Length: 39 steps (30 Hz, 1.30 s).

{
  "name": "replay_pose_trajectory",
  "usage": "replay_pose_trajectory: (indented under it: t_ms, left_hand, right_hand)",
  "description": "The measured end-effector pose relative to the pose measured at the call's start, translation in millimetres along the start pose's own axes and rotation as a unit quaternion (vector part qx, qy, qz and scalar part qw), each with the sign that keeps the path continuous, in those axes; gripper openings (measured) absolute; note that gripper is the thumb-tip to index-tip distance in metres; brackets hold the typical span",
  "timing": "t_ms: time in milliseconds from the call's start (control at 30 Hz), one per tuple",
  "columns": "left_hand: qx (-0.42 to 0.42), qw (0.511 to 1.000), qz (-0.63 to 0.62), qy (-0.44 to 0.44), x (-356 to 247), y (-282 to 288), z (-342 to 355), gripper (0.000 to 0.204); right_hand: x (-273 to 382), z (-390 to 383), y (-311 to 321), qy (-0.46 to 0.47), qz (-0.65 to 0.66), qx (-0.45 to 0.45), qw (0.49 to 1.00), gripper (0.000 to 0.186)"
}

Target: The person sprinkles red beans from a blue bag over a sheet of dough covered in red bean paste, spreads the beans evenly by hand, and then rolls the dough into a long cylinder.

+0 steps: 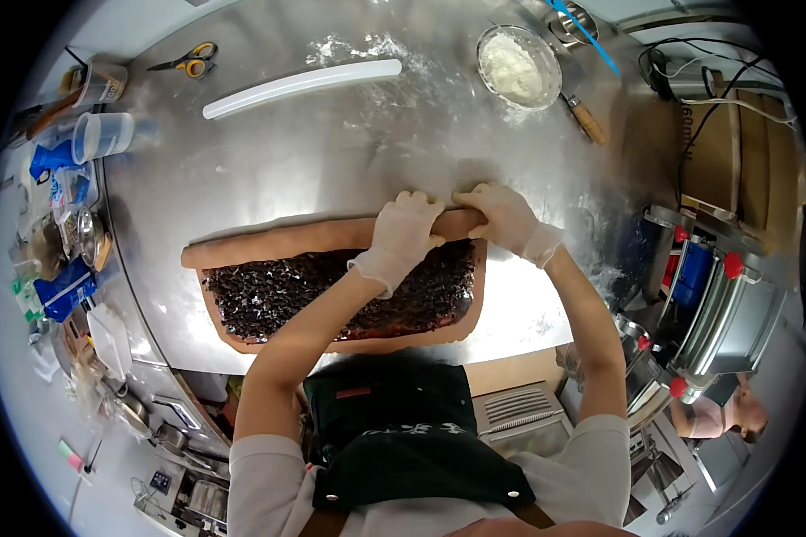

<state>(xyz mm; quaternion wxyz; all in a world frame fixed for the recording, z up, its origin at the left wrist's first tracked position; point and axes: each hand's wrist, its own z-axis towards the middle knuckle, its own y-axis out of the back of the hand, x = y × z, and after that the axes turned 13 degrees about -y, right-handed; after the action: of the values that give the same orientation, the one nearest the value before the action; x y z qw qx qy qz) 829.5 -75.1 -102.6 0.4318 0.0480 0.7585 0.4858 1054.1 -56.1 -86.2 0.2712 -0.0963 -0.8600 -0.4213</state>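
Observation:
A long sheet of brown dough lies on the steel table, spread with dark chopped filling. Its far edge is curled over into a roll. Both hands wear pale gloves. My left hand presses on the rolled edge right of the middle, fingers curled over it. My right hand grips the same roll at its right end, touching the left hand's fingertips.
A white rolling pin lies farther back, with scissors beyond it on the left. A bowl of flour and a wooden-handled tool sit at the back right. Cups and packets crowd the left side. A machine with red knobs stands to the right.

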Motion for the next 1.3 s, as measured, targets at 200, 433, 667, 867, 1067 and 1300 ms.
replay_pose_trajectory:
  t_ms: [200,433,667,867,1067,1300]
  left_hand:
    - [-0.045,0.997,0.020,-0.062,-8,-9,-11,0.062]
    - [-0.099,0.984,0.022,-0.143,-7,-10,-13,0.072]
    - [-0.071,0.976,0.120,-0.165,-16,-32,-31,0.065]
    - [-0.016,0.955,0.201,-0.215,-28,-34,-50,0.083]
    - [-0.005,0.986,0.101,-0.134,-18,8,-52,0.102]
    - [-0.057,0.980,0.146,-0.120,43,8,-94,0.075]
  right_hand:
    - [-3,-21,-29,0.006,-0.117,-0.044,0.992,0.055]
    - [-18,-25,-51,0.172,-0.090,-0.162,0.967,0.051]
    - [-16,-48,-59,0.229,-0.219,-0.237,0.918,0.054]
    - [-28,-70,-80,0.194,-0.220,-0.126,0.948,0.043]
    - [-29,-77,-84,0.149,-0.262,-0.108,0.947,0.065]
    - [67,-23,-37,-0.043,-0.150,0.080,0.985,0.086]
